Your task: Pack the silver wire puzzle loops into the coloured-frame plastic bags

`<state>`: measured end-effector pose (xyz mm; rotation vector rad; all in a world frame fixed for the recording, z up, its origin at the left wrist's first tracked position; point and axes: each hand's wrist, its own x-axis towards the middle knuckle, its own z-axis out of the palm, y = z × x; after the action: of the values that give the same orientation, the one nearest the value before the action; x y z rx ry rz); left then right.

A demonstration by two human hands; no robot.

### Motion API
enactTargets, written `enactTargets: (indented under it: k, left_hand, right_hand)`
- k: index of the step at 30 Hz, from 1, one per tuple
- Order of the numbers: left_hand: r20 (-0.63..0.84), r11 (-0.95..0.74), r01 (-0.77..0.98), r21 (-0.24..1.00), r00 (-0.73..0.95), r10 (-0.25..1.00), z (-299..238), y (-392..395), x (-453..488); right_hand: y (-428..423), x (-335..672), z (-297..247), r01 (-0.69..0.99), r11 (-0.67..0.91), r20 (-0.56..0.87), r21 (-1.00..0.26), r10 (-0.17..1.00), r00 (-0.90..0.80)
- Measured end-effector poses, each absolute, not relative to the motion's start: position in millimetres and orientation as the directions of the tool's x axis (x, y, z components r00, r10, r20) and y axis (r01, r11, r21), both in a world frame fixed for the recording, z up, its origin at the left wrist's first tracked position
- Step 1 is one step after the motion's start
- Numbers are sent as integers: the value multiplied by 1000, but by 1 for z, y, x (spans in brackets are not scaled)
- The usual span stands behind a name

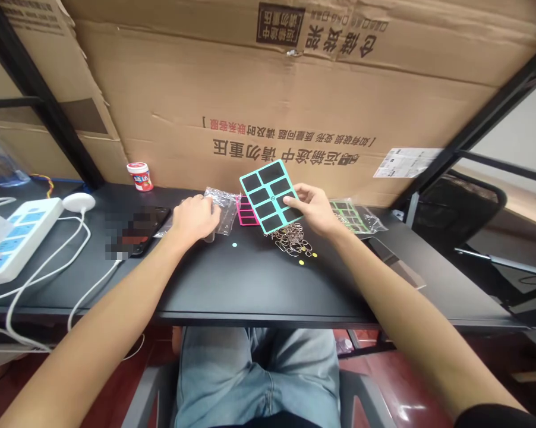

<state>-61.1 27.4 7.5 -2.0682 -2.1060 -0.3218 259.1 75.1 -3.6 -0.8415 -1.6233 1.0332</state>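
My right hand (317,208) grips a teal-framed sheet (263,205) with black rectangular panels, thumb on its face, tilted above the table. My left hand (195,217) is at a clear plastic bag (226,213), its fingers curled down onto the plastic; the fingertips are partly hidden. Behind the raised sheet, a pink-framed sheet (247,215) shows in part. Below the sheet lies a heap of metal rings (292,241), with small yellow discs (301,262) at its near edge. A pale blue disc (235,245) sits alone on the table. Beyond my right wrist is a green-framed sheet (350,215) in clear plastic.
On the left are a phone (150,229) with a charging cable, a white power strip (22,238) and a red-and-white tub (140,176). A clear flat plate (397,261) lies right. A cardboard panel (250,77) stands behind the black table (259,291).
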Motion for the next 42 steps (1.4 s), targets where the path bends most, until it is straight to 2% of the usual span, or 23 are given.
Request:
enactTargets:
  k: [4,8,14,18,23,28,34,42]
  left_hand:
    - [249,-13,1000,-28,19,968,10,23,-56]
    - [247,-100,995,-29,104,963,6,25,-51]
    - [269,-143,990,-10,141,953,5,26,-43]
    - [359,-159,987,37,135,924,11,19,-37]
    - [458,-178,983,40,141,878,9,17,-34]
    - [542,-223,972,78,147,827,6,22,-38]
    - [608,-362,904,227,159,778,6,26,-39]
    - [670,-407,869,280,126,732,7,26,-37]
  right_hand:
    - [64,254,-17,-59,349,354,-935,915,-193]
    - [60,236,-22,-100,394,404,-914,905,-130]
    - [44,212,-23,20,449,443,-893,886,-134]
    - [31,205,-22,119,469,440,-875,873,-209]
    - [24,206,-17,255,540,465,-802,833,-299]
    - [23,207,-14,330,529,462,-781,847,-264]
    - [21,206,-14,348,539,514,-767,841,-170]
    - [18,204,-21,268,470,328,-841,837,-439]
